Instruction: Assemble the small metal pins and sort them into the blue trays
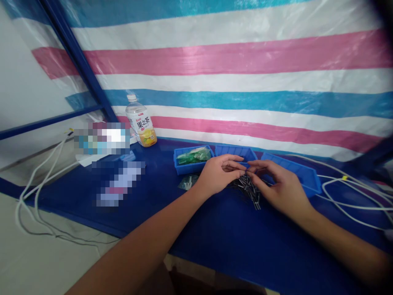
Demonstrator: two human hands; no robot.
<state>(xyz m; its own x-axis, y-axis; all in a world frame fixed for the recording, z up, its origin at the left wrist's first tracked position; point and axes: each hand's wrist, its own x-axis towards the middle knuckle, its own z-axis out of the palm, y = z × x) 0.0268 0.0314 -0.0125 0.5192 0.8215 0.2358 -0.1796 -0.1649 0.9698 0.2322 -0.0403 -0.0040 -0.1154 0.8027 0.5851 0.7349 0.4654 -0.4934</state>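
My left hand [218,173] and my right hand [280,187] meet at the fingertips over the blue table [196,229]. Both are closed in a pinch; whatever lies between the fingertips is too small and blurred to name. Just below them is a loose pile of thin black pieces with silvery ends [250,192], partly hidden by my fingers. Close to my left wrist lies a small clear bag with pale pieces inside [188,182]. Behind my left hand stands a blue bin [188,168] holding green plastic packets [195,155].
A second blue bin [236,151] stands behind my hands, and a third [310,180] behind my right hand. A drink bottle [141,123] stands at the back left. White cables [340,205] run at the right. Striped sheeting [230,59] hangs behind the table.
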